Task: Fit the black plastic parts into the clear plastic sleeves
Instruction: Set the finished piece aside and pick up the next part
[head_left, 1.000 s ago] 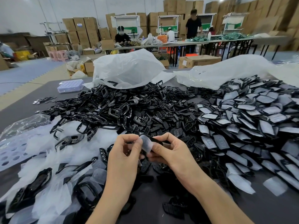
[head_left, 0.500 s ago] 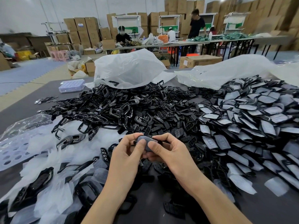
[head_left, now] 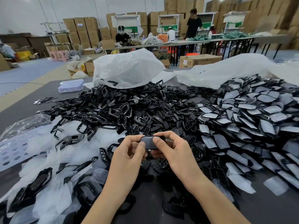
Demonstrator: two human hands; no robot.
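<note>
Both forearms come in from the bottom edge and the hands meet in the middle, held up a bit above the tabletop (head_left: 32, 107). The left hand (head_left: 129, 152) pinches the left end of a black part (head_left: 148, 142) between thumb and forefinger, with the other fingers curled in underneath. The right hand (head_left: 173, 152) has its thumb pressed flat on the face of the same part and its forefinger hooked over the top edge, so both hands are gripping this one piece.

The part itself is a small rounded-off black plate, lying roughly level between the fingertips. It has a cloudy grey sheen over it, so it looks like it sits inside a clear sleeve, though I can't tell how far in.

Right behind the hands is a big heap of bare black parts (head_left: 129, 110), frames and ribbed plates all mixed up. Off to the right is a wide spread of sleeved parts (head_left: 250, 113), all with that same grey look. To the left, loose empty sleeves (head_left: 53, 159) lie scattered with a few black pieces among them.
</note>
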